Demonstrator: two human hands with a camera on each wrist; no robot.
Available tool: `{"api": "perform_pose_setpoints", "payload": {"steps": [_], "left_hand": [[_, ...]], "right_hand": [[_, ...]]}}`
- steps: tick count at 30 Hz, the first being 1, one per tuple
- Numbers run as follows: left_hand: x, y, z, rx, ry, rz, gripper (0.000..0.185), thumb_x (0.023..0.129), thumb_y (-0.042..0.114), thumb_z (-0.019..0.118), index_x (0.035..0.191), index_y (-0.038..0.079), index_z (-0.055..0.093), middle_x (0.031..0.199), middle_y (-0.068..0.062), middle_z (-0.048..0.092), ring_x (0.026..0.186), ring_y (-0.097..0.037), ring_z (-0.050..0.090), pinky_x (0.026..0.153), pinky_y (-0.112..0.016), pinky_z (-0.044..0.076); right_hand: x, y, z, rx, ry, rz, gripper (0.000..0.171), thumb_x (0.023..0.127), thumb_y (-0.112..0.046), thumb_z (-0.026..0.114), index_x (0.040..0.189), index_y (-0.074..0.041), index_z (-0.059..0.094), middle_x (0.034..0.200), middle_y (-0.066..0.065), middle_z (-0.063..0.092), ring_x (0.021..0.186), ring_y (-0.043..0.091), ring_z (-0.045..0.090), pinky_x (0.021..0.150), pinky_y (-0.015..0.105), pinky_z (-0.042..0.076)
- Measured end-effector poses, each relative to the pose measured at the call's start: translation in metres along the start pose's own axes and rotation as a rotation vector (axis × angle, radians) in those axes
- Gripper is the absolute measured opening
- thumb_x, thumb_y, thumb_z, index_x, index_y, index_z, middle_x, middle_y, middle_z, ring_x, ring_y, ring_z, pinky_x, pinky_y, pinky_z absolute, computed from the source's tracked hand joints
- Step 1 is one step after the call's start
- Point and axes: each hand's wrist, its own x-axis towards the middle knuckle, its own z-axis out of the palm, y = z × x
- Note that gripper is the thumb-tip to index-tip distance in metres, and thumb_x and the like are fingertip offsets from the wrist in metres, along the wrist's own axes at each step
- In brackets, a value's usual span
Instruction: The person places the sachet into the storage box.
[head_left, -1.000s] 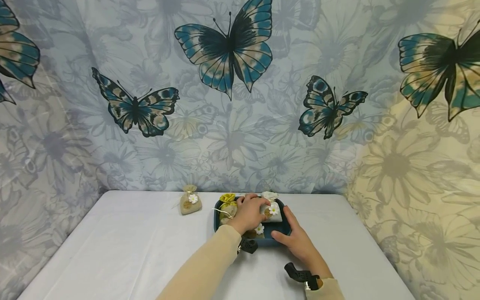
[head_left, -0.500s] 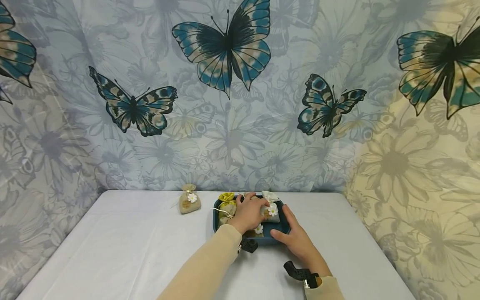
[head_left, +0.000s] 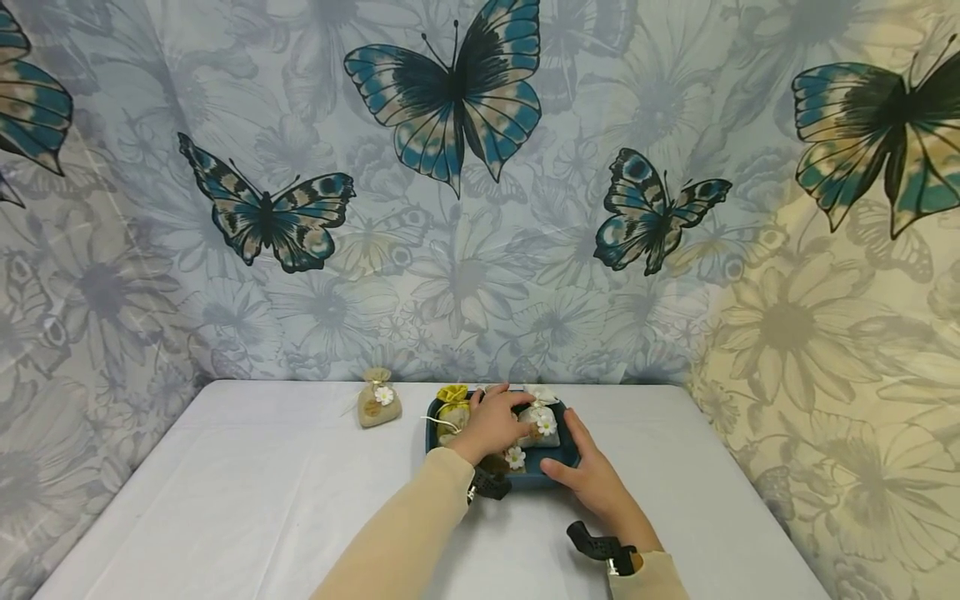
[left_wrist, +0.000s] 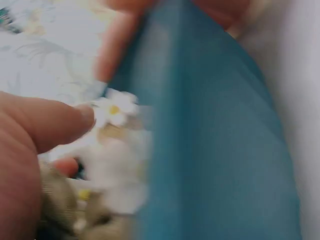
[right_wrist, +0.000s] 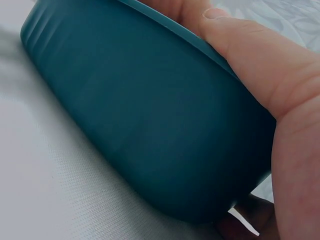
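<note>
A dark teal tray (head_left: 551, 482) holds several small drawstring sachets. My left hand (head_left: 491, 425) reaches over the tray's middle with fingers spread, its thumb at the left edge of a whitish sachet (head_left: 541, 437) bearing a daisy. The left wrist view shows that thumb (left_wrist: 65, 122) beside the daisy (left_wrist: 115, 109). To the left is a yellow-topped sachet (head_left: 452, 404); another sachet, partly hidden under my forearm, shows a daisy (head_left: 515, 457) near the front. My right hand (head_left: 600, 479) grips the tray's right end, its thumb (right_wrist: 240, 45) along the rim and other fingers round the far side.
A beige sachet (head_left: 379, 407) with a daisy stands on the white-covered table (head_left: 285, 483), left of the tray. Behind the table hangs a butterfly-printed cloth (head_left: 465, 300). Black camera mounts (head_left: 592, 542) sit on both wrists.
My left hand has shifted slightly left and its fingers have moved, uncovering more of the whitish sachet, which sits a little more to the left. The right hand keeps its grip on the tray.
</note>
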Motion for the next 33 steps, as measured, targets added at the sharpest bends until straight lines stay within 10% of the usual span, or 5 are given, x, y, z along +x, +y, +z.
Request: {"api": "perform_pose_setpoints", "payload": {"steps": [7, 12, 23, 33], "left_hand": [[-0.01, 0.011, -0.024, -0.294, 0.03, -0.099, 0.043, 0.095, 0.03, 0.07, 0.136, 0.024, 0.063, 0.142, -0.001, 0.054, 0.136, -0.032, 0.041, 0.11, -0.059, 0.025], [-0.02, 0.014, -0.041, -0.431, 0.014, -0.151, 0.043, 0.093, 0.038, 0.072, 0.134, 0.035, 0.062, 0.146, 0.002, 0.049, 0.106, -0.034, 0.06, 0.081, -0.05, 0.051], [-0.049, -0.001, -0.091, -0.494, 0.033, -0.073, 0.048, 0.091, 0.041, 0.073, 0.137, 0.039, 0.059, 0.149, 0.005, 0.046, 0.13, -0.029, 0.046, 0.091, -0.052, 0.044], [-0.087, -0.053, -0.125, -0.449, 0.181, -0.085, 0.061, 0.088, 0.038, 0.078, 0.143, 0.025, 0.056, 0.152, -0.002, 0.043, 0.143, -0.031, 0.03, 0.106, -0.062, 0.031]], "right_hand": [[0.002, 0.008, 0.001, -0.016, 0.009, -0.003, 0.099, 0.091, -0.036, 0.074, 0.162, -0.012, 0.008, 0.165, 0.009, 0.005, 0.149, 0.035, 0.006, 0.112, 0.065, 0.013], [0.003, 0.009, 0.001, -0.015, 0.007, -0.012, 0.099, 0.09, -0.036, 0.074, 0.161, -0.012, 0.009, 0.166, 0.007, 0.005, 0.149, 0.034, 0.006, 0.111, 0.065, 0.013], [0.003, 0.01, 0.002, 0.004, 0.005, -0.02, 0.099, 0.09, -0.034, 0.075, 0.161, -0.012, 0.009, 0.166, 0.007, 0.004, 0.149, 0.033, 0.004, 0.113, 0.063, 0.012], [0.003, 0.012, 0.003, -0.015, 0.004, -0.008, 0.099, 0.09, -0.037, 0.074, 0.162, -0.016, 0.008, 0.166, 0.005, 0.004, 0.149, 0.035, 0.005, 0.111, 0.065, 0.013]]}}
